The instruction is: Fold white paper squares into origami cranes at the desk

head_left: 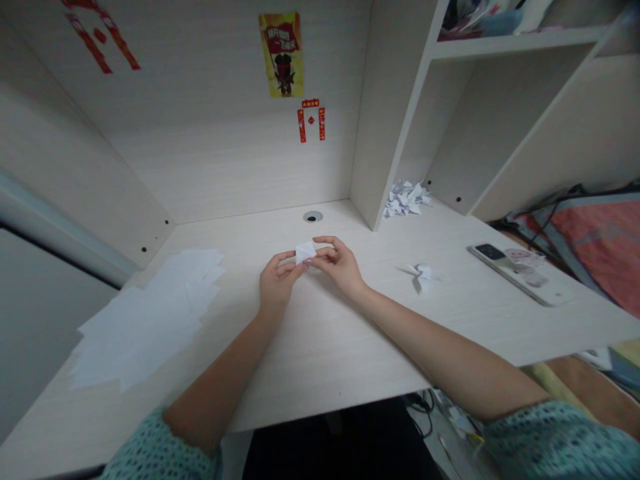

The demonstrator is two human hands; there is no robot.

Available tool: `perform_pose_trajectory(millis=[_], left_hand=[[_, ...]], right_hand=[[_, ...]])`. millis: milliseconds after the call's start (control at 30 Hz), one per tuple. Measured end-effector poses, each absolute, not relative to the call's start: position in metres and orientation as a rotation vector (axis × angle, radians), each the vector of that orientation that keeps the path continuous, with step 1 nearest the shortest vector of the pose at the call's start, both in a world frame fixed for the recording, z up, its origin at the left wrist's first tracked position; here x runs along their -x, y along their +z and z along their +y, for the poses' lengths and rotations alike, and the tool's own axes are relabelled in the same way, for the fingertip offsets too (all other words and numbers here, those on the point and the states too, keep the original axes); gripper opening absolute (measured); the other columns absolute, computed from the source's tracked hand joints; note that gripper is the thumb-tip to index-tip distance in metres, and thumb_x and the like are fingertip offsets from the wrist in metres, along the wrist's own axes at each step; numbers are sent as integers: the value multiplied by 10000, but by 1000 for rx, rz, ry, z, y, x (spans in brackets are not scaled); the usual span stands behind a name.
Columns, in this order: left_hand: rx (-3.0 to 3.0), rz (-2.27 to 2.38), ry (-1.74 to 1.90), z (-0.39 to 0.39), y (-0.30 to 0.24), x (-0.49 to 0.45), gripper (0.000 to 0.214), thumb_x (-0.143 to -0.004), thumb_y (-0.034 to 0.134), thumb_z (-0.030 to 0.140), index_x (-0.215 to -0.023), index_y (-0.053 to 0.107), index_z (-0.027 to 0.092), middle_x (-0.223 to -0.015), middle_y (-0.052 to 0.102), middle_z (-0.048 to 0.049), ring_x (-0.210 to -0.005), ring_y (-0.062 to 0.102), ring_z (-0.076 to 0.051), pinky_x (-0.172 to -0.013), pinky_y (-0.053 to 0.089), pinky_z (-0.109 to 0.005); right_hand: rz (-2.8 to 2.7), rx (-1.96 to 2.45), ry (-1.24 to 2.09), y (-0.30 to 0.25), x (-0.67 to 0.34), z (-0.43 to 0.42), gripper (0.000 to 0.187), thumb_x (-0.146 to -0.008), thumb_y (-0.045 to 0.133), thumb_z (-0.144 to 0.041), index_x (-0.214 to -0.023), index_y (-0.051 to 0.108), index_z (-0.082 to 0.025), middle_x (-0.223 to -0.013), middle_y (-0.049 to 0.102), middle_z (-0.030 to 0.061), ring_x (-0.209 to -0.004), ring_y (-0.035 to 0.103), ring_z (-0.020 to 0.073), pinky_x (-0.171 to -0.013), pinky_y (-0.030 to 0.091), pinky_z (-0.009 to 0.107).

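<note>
A small folded piece of white paper (305, 252) is held up between both hands over the middle of the desk. My left hand (278, 277) pinches its left and lower edge with thumb and fingers. From the right, my right hand (341, 267) grips the lower right corner between thumb and fingers, its index finger reaching along the top. Off to the right lies a folded white paper piece (423, 273) with pointed flaps. Flat white paper sheets (155, 313) are spread in an overlapping pile on the left.
Many small folded papers (406, 199) are heaped beneath the shelf, behind the upright panel (395, 133). A phone (520, 270) lies at the right of the desk (320, 373). A cable hole (313, 217) sits near the back wall. Red fabric (590, 233) is beyond the right edge.
</note>
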State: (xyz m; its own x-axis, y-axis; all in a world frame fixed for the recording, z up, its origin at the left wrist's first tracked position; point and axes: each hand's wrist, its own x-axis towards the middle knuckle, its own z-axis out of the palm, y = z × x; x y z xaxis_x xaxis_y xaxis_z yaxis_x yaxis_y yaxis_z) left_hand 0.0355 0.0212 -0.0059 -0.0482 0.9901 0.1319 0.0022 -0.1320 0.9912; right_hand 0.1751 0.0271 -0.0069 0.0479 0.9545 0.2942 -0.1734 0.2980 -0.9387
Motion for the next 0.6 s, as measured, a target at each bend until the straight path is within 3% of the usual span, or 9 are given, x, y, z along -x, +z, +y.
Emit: perform_pose_trajectory(millis=[200, 600], left_hand=[[-1158, 1115, 1300, 21, -5, -38, 467, -564, 759, 324, -968, 596, 155, -705, 706, -43, -668, 648, -154, -707, 477, -284], [-1112, 1103, 1257, 22, -3, -38, 509, -570, 762, 316, -1002, 570, 130, -714, 710, -63, -687, 673, -185, -750, 510, -339]], right_hand=[[-1102, 850, 1140, -8, -177, 31, 368, -582, 737, -332, -876, 558, -200, -613, 652, -24, -578, 597, 129, -633, 459, 266], [-1045, 835, 1066, -11, -175, 32, 332, -619, 718, -304, -885, 547, -203, -557, 604, -52, -564, 556, 108, -635, 434, 249]])
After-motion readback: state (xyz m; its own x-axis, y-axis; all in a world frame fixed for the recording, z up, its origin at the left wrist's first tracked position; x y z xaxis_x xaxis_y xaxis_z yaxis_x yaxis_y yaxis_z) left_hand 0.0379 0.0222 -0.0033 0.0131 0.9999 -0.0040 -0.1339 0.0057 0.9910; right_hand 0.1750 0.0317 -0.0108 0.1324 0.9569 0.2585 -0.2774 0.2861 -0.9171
